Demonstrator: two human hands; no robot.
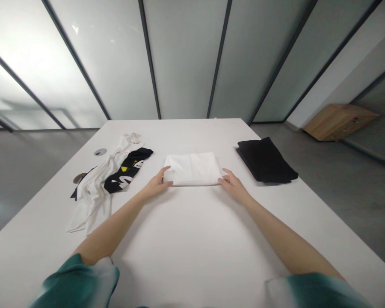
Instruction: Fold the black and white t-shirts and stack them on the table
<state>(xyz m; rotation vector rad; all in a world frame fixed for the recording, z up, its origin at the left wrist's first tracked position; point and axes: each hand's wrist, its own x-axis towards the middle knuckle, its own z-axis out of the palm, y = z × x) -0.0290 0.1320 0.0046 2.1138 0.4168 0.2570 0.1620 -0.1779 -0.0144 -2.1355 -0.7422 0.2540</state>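
A folded white garment (pixel 192 169) lies flat in the middle of the white table (pixel 192 239). My left hand (pixel 158 183) grips its near left corner, with the thumb along the left edge. My right hand (pixel 232 184) holds the near right corner the same way. To the left lies a crumpled white garment (pixel 93 184), partly over a black printed T-shirt (pixel 128 169) with white lettering and a yellow mark. A folded black garment (pixel 265 161) sits to the right of my right hand, not touching it.
Two round metal grommets (pixel 100 152) sit in the table's left part, the nearer partly hidden by cloth. Frosted glass panels with dark frames stand beyond the far edge. A low wooden cabinet (pixel 338 122) stands on the grey floor at the right.
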